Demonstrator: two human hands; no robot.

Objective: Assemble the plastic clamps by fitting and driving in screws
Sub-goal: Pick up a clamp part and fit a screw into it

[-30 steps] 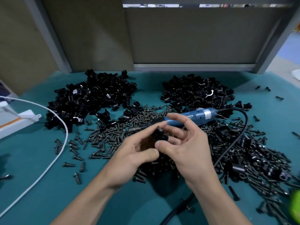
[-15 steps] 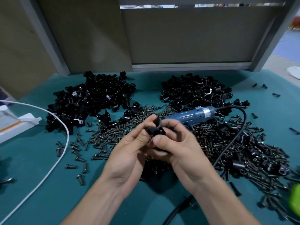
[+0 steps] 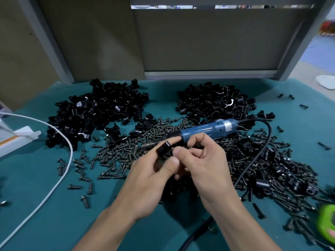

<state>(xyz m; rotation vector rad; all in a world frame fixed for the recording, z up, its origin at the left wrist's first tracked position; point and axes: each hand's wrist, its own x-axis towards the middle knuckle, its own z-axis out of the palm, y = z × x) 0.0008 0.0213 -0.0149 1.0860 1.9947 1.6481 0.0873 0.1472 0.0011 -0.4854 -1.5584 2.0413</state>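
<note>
A small black plastic clamp (image 3: 164, 148) is held above the table's middle, pinched between the thumb and fingers of my left hand (image 3: 150, 178). My right hand (image 3: 204, 165) meets it from the right, its thumb and curled fingers pinching the clamp's right side. Just behind the hands lies a blue electric screwdriver (image 3: 206, 130) on a spread of dark screws (image 3: 119, 154). Whether a screw sits in the clamp is hidden by my fingers.
Two heaps of black clamp parts lie at the back, one on the left (image 3: 97, 109) and one on the right (image 3: 215, 102). The screwdriver's black cord (image 3: 253, 160) loops right and toward me. A white cable (image 3: 59, 171) and white box (image 3: 16, 140) sit left. Assembled clamps (image 3: 290, 178) mix with screws at right.
Both hands have stayed together on the clamp and turned it; my left thumb now lies lower along its front and my right fingers have curled in closer.
</note>
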